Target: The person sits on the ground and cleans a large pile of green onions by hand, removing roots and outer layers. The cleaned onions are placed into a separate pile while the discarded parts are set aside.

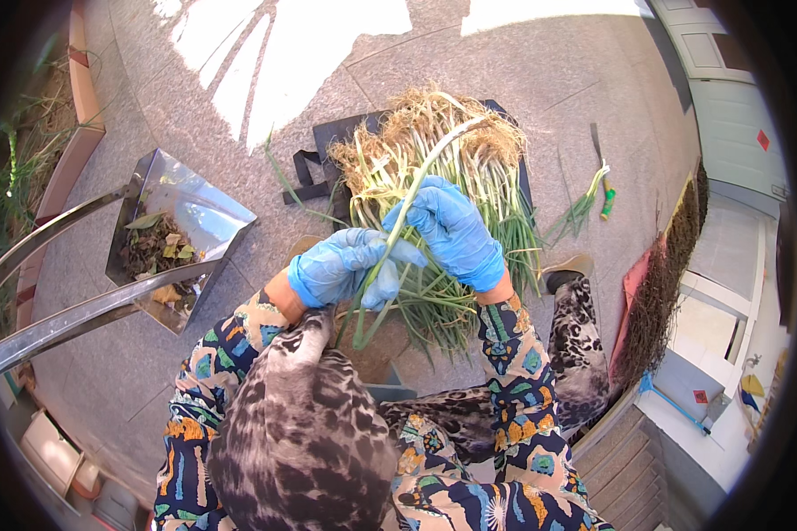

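Observation:
My left hand (355, 265), in a blue disposable glove, is closed around the green lower part of a long green onion (432, 156). The stalk slants up and right, its pale root end over the pile. My right hand (455, 229), gloved alike, has its curled fingertips at the middle of that stalk. Beneath and beyond both hands lies a big pile of green onions (505, 192), with tangled brown roots at the far side and green leaves towards me. The pile rests on a black bag (329, 139) with straps.
At left stands a metal dustpan (202, 199) with dry leaves (166, 249) and long metal handles (99, 305). Right of the pile lie a few loose green onions (581, 199) and a knife with a green handle (608, 202). A twig broom (657, 318) is farther right.

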